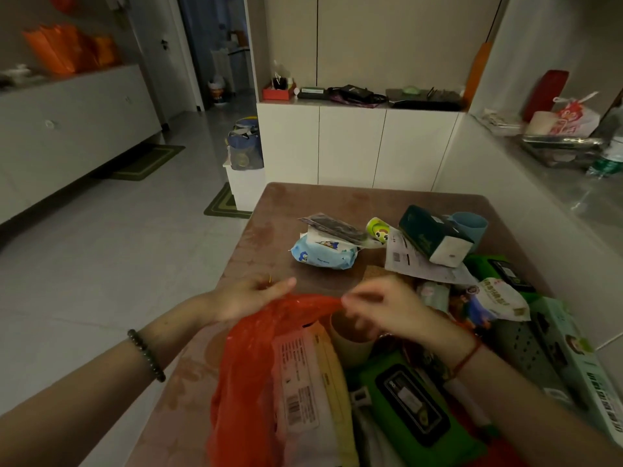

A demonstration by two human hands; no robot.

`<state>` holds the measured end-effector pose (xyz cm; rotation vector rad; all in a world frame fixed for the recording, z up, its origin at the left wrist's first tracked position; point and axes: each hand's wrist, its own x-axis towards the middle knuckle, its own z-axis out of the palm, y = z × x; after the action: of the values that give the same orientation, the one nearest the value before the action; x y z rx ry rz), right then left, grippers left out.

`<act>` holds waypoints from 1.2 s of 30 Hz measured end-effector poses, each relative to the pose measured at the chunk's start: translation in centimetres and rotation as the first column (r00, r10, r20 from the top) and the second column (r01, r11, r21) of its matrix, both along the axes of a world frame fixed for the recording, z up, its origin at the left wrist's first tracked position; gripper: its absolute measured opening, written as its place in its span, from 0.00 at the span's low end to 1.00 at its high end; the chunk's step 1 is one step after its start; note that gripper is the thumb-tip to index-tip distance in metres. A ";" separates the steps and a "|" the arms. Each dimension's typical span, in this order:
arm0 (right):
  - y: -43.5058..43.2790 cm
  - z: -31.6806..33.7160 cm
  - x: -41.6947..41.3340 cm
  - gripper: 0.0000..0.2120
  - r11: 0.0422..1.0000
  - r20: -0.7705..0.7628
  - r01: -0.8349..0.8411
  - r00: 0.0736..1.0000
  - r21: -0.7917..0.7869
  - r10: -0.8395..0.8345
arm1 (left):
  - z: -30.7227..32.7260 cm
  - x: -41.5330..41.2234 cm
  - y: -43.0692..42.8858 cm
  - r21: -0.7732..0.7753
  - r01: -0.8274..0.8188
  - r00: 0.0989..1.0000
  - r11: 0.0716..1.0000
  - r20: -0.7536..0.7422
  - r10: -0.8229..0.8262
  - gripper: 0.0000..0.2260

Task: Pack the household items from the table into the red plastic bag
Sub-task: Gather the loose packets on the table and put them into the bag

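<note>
Hands both engaged: left hand (256, 294) grips thin red plastic bag (246, 372) at its rim; right hand (381, 310) pinches the opposite edge. Bag stands on brown table (337, 200), near edge.

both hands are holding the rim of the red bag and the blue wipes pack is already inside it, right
Not quite. In the head view the left hand and right hand do hold the red bag by its rim, but the blue wipes pack lies on the table beyond the bag.
</note>
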<state>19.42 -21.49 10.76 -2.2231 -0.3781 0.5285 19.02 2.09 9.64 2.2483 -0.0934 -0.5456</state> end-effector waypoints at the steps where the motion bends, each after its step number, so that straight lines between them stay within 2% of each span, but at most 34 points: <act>1: -0.5 0.6 1.6 0.11 0.990 -0.030 0.096 0.995 0.103 -0.094 | 0.1 1.0 0.1 -0.002 -0.045 0.999 0.999 -0.003 0.045 0.23; 4: -1.1 0.5 6.9 0.18 0.892 -0.230 0.332 0.935 0.306 -0.269 | -0.3 4.5 -0.1 -0.074 -0.187 0.982 0.980 -0.015 0.186 0.22; 7: -0.3 -2.1 12.1 0.24 0.819 -0.370 0.478 0.858 0.318 -0.357 | -1.8 8.2 -0.6 -0.081 -0.240 0.970 0.967 0.004 0.241 0.24; 8: 0.0 -3.5 13.9 0.27 0.822 -0.346 0.499 0.849 0.275 -0.400 | -2.5 9.5 -0.9 -0.093 -0.263 0.965 0.960 -0.007 0.263 0.23; 10: 0.7 -6.2 17.0 0.32 0.890 -0.130 0.444 0.893 0.101 -0.430 | -3.9 12.0 -1.6 -0.128 -0.314 0.949 0.941 -0.034 0.312 0.22; 13: 1.9 -9.5 20.9 0.36 0.953 0.138 0.259 0.961 -0.159 -0.238 | -6.2 15.6 -2.6 -0.215 -0.394 0.919 0.894 -0.075 0.387 0.20; 16: 2.9 -12.4 24.5 0.41 0.906 0.228 0.125 0.973 -0.404 -0.032 | -8.6 18.8 -3.1 -0.313 -0.470 0.882 0.825 -0.130 0.453 0.16; 19: 3.4 -14.6 27.2 0.38 0.831 0.264 0.053 0.958 -0.553 0.114 | -10.7 20.8 -3.5 -0.386 -0.516 0.854 0.765 -0.169 0.491 0.14; 21: 3.3 -15.3 28.2 0.31 0.831 0.249 0.029 0.959 -0.555 0.132 | -11.7 21.5 -3.6 -0.444 -0.538 0.838 0.716 -0.193 0.510 0.13; 24: 2.5 -15.5 28.6 0.19 0.822 0.329 0.121 0.940 -0.557 0.085 | -12.3 21.6 -3.8 -0.490 -0.532 0.841 0.690 -0.211 0.499 0.10; 27: 2.0 -15.0 28.4 0.16 0.862 0.435 0.252 0.899 -0.439 -0.041 | -11.8 21.0 -4.3 -0.521 -0.534 0.842 0.666 -0.255 0.476 0.10; 31: 2.7 -11.8 26.5 0.12 0.862 0.560 0.357 0.822 -0.360 -0.106 | -10.4 19.7 -5.1 -0.600 -0.553 0.832 0.578 -0.364 0.419 0.15; 34: 3.8 -10.3 23.3 0.13 0.912 0.632 0.287 0.774 -0.293 -0.040 | -9.3 18.7 -6.1 -0.676 -0.526 0.851 0.516 -0.409 0.331 0.21; 36: 4.6 -10.2 20.1 0.15 0.949 0.705 0.180 0.707 -0.257 0.057 | -8.3 18.0 -7.2 -0.745 -0.551 0.833 0.375 -0.467 0.297 0.19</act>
<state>39.53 -16.87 0.55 -2.6801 -0.6420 -0.3829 37.00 -5.08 1.32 1.0854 0.3068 -0.3583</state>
